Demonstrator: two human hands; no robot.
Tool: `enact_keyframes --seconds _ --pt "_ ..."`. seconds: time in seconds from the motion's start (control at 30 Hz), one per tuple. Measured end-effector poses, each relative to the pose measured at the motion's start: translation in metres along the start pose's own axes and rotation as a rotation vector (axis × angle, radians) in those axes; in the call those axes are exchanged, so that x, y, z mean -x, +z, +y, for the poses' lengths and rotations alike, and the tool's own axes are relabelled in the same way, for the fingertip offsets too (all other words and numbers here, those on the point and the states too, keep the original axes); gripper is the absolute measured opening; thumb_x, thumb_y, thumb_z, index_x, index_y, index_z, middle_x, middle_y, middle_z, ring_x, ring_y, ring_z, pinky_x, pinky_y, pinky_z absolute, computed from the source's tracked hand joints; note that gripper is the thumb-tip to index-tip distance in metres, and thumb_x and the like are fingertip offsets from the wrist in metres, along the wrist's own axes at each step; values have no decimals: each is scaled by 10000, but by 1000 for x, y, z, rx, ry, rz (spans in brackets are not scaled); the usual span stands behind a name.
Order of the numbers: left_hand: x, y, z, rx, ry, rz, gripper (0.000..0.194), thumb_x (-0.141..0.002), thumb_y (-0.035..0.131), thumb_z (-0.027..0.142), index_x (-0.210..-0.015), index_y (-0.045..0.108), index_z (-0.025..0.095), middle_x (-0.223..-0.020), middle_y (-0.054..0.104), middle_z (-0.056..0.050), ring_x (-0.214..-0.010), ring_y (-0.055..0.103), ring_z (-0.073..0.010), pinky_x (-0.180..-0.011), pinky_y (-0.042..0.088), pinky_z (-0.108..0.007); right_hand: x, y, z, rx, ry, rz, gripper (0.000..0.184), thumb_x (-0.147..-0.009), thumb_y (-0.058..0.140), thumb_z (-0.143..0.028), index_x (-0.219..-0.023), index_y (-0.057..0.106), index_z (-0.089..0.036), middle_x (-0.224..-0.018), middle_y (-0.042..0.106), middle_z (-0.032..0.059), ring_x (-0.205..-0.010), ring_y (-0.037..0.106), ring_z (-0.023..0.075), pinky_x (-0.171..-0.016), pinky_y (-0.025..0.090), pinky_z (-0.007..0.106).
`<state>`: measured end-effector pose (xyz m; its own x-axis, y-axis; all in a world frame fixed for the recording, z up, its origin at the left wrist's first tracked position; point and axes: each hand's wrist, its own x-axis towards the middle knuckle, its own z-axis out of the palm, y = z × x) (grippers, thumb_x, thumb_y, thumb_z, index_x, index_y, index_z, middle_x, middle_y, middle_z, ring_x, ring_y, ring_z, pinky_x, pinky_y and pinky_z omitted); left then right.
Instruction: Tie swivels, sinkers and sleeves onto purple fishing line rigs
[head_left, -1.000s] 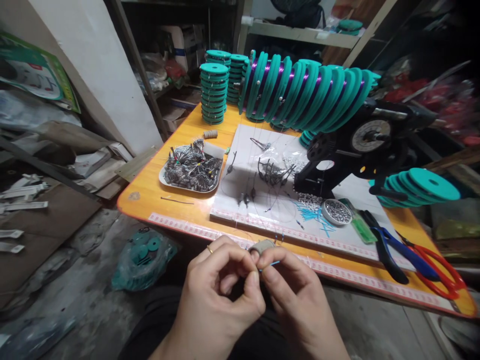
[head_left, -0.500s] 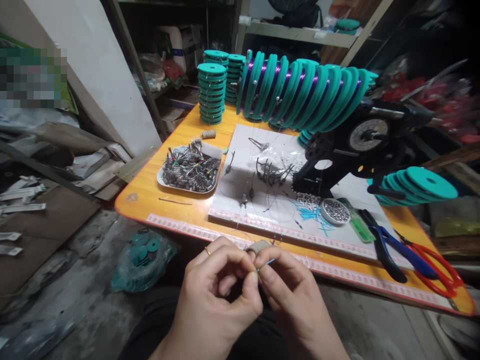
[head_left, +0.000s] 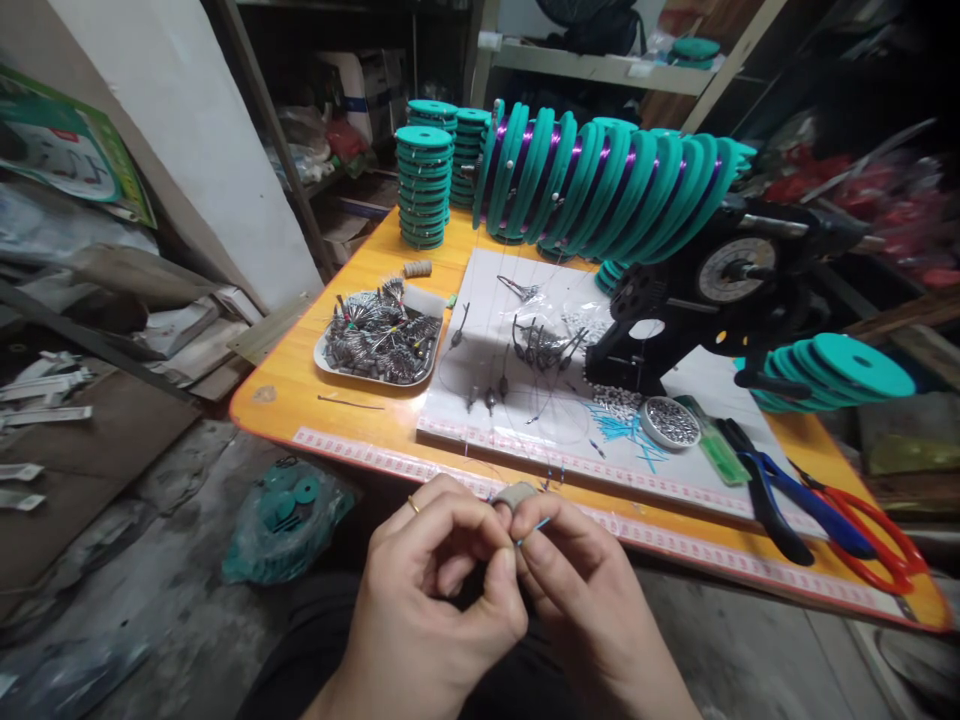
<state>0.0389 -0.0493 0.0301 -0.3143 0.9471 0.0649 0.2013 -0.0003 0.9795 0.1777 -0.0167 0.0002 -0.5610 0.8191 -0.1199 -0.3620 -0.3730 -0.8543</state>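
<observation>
Orange table [head_left: 291, 392] beyond left hand [head_left: 442, 590] | grey floor [head_left: 184, 540] below it | pale pillar [head_left: 199, 130] to its left | shelf [head_left: 592, 70] far past it

Two tall stacks of teal spools [head_left: 424, 195] are standing at the table's [head_left: 281, 395] far left corner, and more teal discs [head_left: 862, 365] are leaning together at its right side. A thin dark stick [head_left: 351, 403] is lying near the left edge. At the right, pliers with a blue handle [head_left: 814, 508] are resting beside red-handled scissors [head_left: 909, 560], and a green box [head_left: 726, 462] is lying just beyond them. On the floor [head_left: 172, 560], a clear plastic bag [head_left: 289, 520] is holding teal parts. A pale pillar [head_left: 195, 150] is rising at the left, next to green printed packaging [head_left: 75, 150]; white strips [head_left: 45, 388] are lying below. Behind, a shelf [head_left: 600, 68] is carrying a black bag [head_left: 607, 28], and blurred red bundles [head_left: 892, 200] are filling the right background.
</observation>
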Motion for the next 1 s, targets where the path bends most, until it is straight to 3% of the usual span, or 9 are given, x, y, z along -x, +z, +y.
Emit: enact_keyframes --seconds 1.0 --pt "0 1 -3 -24 23 -1 111 -715 586 157 -609 615 175 -612 538 46 -473 391 16 -435 335 -85 -1 3 0 -13 9 7 60 -947 641 -274 -935 699 -276 -993 621 8 -939 602 114 -826 480 217"
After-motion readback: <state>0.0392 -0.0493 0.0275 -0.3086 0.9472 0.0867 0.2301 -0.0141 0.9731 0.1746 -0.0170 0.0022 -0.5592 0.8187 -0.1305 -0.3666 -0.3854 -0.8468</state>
